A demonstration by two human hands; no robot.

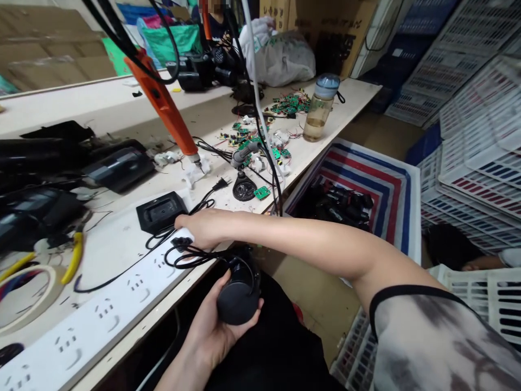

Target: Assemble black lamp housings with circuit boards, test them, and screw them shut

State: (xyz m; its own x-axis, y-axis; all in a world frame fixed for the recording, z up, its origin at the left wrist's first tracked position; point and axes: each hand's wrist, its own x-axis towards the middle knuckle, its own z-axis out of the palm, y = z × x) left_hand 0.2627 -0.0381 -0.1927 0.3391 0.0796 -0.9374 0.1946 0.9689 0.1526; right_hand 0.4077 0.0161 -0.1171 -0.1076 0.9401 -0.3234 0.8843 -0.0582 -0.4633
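My left hand (222, 320) is wrapped around a black device with a round, flat end (238, 301), held below the table edge. A black cord (189, 264) loops from near the device up to a black plug (182, 243) at the far end of the white power strip (122, 290). Reaching across, my right hand (203, 227) is at that same end of the strip, right beside the plug. Its fingers look curled, but most are hidden, and what they grip cannot be made out. Just beyond it lies a black rectangular base (160, 210).
An orange electric screwdriver (165, 106) hangs over the table. Green circuit boards (262, 193), a bottle (319, 111), yellow-handled pliers (73, 258) and a tape roll (35, 298) lie around. Right of the table stand a striped-lined bin (378, 163) and white crates (484, 130).
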